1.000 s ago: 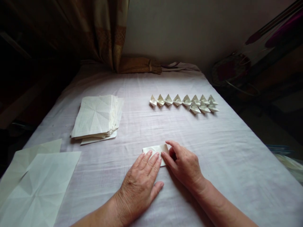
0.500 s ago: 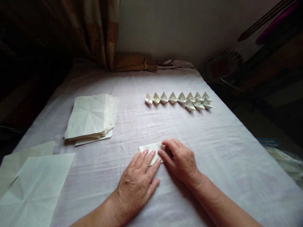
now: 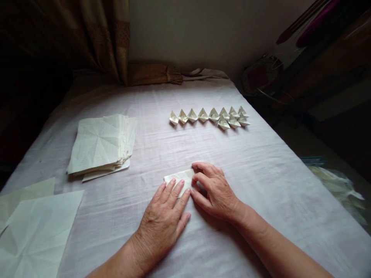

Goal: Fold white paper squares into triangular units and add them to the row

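A small folded white paper [image 3: 185, 175] lies on the cloth in front of me. My left hand [image 3: 165, 218] rests flat across its near left part, fingers stretched and slightly spread. At the paper's right end, my right hand [image 3: 216, 191] is curled, its thumb at the near corner and its fingertips along the edge up to the far corner. The fingers hide part of that end. Beyond the hands stands a row of small folded paper boats [image 3: 203, 115], with a shorter second row before it on the right.
A stack of creased paper sheets [image 3: 97, 141] lies at the left. Nearer are two larger loose creased sheets [image 3: 43, 227]. The pale cloth [image 3: 150, 146] covers the surface up to a curtain [image 3: 116, 46] and wall. A plastic bag [image 3: 339, 185] sits beyond the right edge.
The camera view has shifted, so everything appears a little further left. My right hand's fingers have spread along the paper's right edge. My left hand stays flat on the paper.
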`<state>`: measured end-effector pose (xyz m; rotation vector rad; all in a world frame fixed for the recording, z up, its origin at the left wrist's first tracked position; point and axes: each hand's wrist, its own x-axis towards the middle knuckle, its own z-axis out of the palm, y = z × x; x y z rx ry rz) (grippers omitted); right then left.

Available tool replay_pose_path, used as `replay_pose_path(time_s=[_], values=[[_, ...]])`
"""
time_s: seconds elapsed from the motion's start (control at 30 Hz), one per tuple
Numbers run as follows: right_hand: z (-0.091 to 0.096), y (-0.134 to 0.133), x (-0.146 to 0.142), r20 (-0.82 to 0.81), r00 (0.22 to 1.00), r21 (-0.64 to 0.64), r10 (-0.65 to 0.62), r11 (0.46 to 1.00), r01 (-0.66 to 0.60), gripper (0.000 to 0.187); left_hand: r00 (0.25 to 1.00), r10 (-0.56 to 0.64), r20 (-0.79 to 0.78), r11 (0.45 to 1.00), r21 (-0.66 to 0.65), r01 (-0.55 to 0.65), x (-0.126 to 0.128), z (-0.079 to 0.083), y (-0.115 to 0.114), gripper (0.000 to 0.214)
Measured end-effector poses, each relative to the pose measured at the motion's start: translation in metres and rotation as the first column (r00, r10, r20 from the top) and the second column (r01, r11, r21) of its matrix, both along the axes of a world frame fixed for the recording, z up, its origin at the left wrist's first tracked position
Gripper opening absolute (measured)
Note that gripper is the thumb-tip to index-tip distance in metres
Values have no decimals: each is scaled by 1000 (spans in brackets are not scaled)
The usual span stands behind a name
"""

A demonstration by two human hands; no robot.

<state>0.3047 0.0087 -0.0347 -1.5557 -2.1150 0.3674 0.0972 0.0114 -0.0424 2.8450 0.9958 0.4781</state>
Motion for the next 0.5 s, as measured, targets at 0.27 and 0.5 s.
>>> replay_pose_path(time_s=[0.27,0.5], values=[[2,1,17,-2,1000,-68,25,997,-25,9,1000,1,-26,1000,10,-1,0,1,1,45],[-2,3,20,-58,998,67,-9,998,13,8,999,2,-47,1000,30,0,1,2,1,43]])
